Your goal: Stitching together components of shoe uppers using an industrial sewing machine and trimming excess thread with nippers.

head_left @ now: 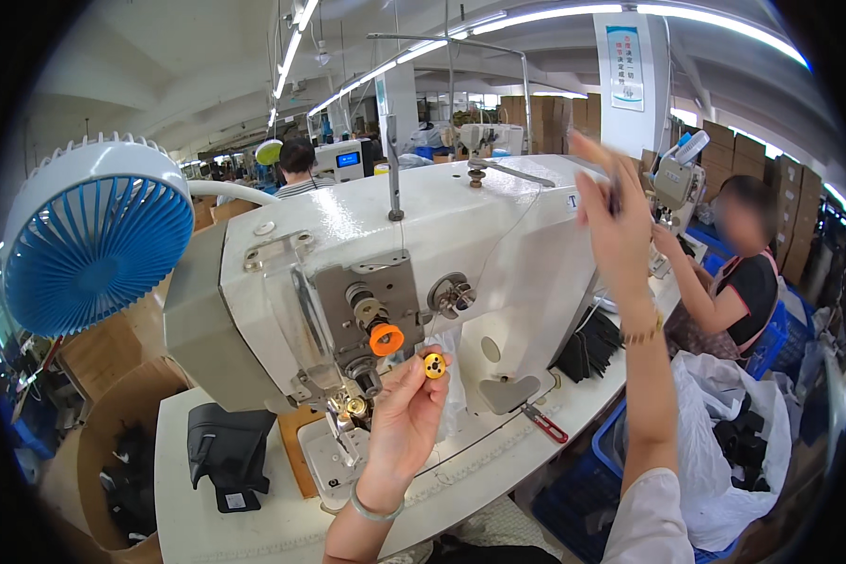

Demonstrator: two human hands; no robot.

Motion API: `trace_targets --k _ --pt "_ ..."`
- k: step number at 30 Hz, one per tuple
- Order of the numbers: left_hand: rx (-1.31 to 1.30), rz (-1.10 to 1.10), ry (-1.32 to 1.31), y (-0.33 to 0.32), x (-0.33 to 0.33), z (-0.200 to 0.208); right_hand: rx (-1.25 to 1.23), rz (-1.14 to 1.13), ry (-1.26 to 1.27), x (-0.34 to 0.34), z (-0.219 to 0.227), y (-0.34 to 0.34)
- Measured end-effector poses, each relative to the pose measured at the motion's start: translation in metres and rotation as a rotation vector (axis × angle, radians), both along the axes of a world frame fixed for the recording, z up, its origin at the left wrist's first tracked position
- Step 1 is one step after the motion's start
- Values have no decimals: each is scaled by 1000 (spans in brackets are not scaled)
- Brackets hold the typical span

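Observation:
My left hand [412, 402] is closed in front of the sewing machine's head, its thumb and fingers pinching a small round yellow piece [434, 366] with dark spots. The exact kind of this piece cannot be made out. Up at the right, my right hand [618, 221] is raised beside the machine arm and smeared by motion. Something dark shows among its fingers, too blurred to name. The large white sewing machine [367, 216] has an orange knob [385, 339] just above my left hand. Thread [494, 246] runs down its front.
A black sewn piece [227, 456] lies on the white table [193, 531] at left. Red-handled snips [545, 425] and stacked black pieces [589, 346] lie at right. A blue-bladed fan [99, 240] stands at left. A co-worker [747, 273] sits at right, near a white bag [724, 451].

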State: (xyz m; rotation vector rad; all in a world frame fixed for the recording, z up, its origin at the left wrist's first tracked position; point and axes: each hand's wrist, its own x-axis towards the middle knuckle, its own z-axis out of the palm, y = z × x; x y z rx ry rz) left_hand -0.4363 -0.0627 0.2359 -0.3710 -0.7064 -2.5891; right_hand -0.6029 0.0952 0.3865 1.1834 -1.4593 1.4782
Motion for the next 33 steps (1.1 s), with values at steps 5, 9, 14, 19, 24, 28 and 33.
trace_targets --k 5,9,14,19,24,28,33 --pt "4 -201 85 17 -11 0 477 163 190 -49 52 -22" --pt "23 -376 131 32 -17 16 715 11 -161 -31 66 -10" --pt "-285 -475 5 68 -34 46 99 187 97 -53 46 -19" --pt "-922 -388 76 132 -13 44 -130 -78 255 -30 53 -26" --pt "-1229 1214 90 75 -27 1 -171 -131 44 -2 25 -1" --pt "-1106 1181 -86 43 -29 6 230 276 -386 27 -53 -17" --pt "-1237 1016 -127 33 -30 9 350 452 -625 27 -65 -31"
